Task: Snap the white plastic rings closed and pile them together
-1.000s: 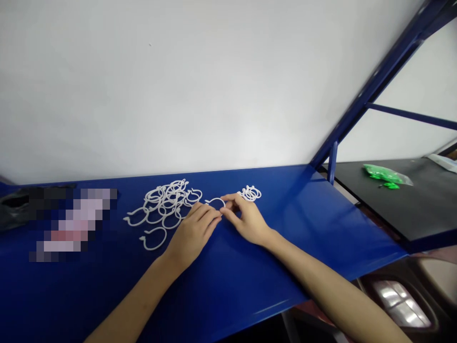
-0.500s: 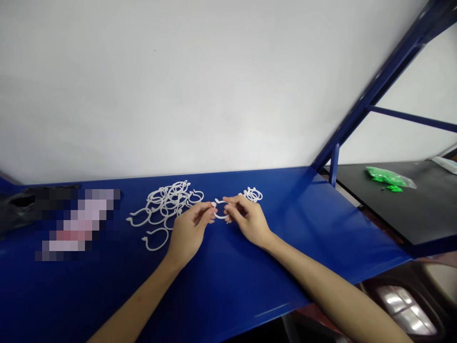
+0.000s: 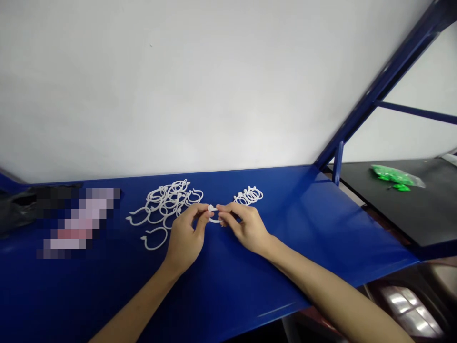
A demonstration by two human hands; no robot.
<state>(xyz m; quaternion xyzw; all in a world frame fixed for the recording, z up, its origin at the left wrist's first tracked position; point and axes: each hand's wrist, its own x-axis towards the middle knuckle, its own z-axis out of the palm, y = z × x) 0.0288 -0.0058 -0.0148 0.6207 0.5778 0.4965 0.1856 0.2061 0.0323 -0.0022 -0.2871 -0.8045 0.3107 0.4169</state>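
A white plastic shower curtain ring [image 3: 214,221] is pinched between both hands just above the blue table. My left hand [image 3: 188,233] grips its left side, thumb against forefinger, where a small knobbed end shows. On the opposite side, my right hand [image 3: 249,227] has thumb and fingers closed on the ring. The two ends look close together at the top, but fingertips partly hide them. Beyond my left hand lies a loose pile of similar rings [image 3: 156,217], several plainly gaping. Behind my right hand is a smaller cluster of rings [image 3: 252,194] that look closed.
The blue table [image 3: 228,295] meets a white wall [image 3: 214,85] at the back. At left are a black bag [image 3: 17,212] and a pixelated item [image 3: 80,221]. A blue metal frame [image 3: 357,128] rises at right, beside a black table [image 3: 378,205] bearing a green-filled plastic bag [image 3: 394,175].
Both hands have shifted slightly left and closer together. The held ring's ends have come nearer each other. More of the right-hand cluster is uncovered, and the view has turned slightly.
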